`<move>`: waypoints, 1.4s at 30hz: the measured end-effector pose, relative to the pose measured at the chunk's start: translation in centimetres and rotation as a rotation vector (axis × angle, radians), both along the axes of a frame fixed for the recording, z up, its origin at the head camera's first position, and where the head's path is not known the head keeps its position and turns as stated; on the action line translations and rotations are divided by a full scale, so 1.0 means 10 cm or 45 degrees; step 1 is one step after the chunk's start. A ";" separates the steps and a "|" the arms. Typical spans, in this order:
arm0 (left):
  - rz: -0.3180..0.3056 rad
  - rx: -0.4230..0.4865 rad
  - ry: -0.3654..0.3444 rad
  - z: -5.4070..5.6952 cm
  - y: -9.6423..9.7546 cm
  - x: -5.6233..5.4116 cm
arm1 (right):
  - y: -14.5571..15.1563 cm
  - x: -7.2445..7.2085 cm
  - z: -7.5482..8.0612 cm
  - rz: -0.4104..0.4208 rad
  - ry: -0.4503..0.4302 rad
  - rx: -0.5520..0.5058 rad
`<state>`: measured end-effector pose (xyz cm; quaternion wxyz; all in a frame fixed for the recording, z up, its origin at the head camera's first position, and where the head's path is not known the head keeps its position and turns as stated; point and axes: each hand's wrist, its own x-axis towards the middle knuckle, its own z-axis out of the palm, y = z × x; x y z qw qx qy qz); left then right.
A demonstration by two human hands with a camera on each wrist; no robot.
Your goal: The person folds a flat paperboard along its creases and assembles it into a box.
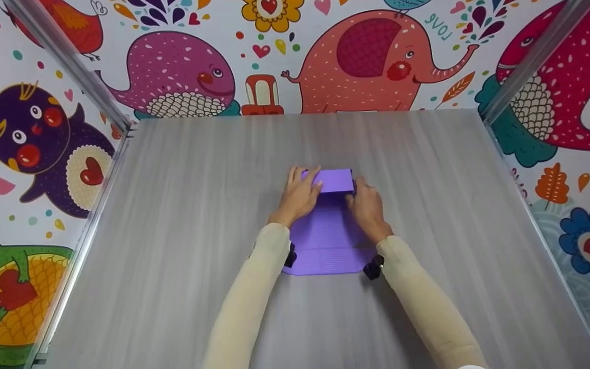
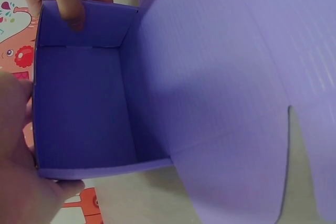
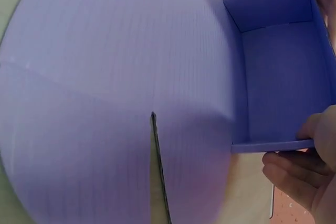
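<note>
Bracing the purple box (image 1: 335, 181) at its 10 o'clock corner, the left hand's (image 1: 297, 196) grip lies loosely spread outside, apparently for steadiness. The box stands mid-way across the counter (image 1: 172, 230), its long flap (image 1: 325, 236) running to 6 o'clock. At 3 o'clock, the right hand (image 1: 369, 207) pinches the side wall (image 2: 107, 22), thumb inside, probably keeping it square.

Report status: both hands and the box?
Right hand pinches purple corrugated box at one end; left hand touches its outside. Lid open. Wrist cameras overlap lid edges in head view.
</note>
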<state>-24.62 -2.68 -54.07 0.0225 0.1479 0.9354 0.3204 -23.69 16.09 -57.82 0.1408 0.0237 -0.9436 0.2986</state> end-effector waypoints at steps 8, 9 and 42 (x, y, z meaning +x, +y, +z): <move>0.009 -0.005 0.000 0.00 0.02 0.00 | -0.04 -0.02 0.00 -0.046 0.060 0.036; 0.011 -0.005 0.001 -0.01 0.02 0.00 | -0.05 -0.02 0.01 -0.049 0.059 0.036; 0.015 -0.048 -0.048 -0.01 -0.01 0.02 | -0.03 0.11 0.11 -0.055 -0.262 -0.356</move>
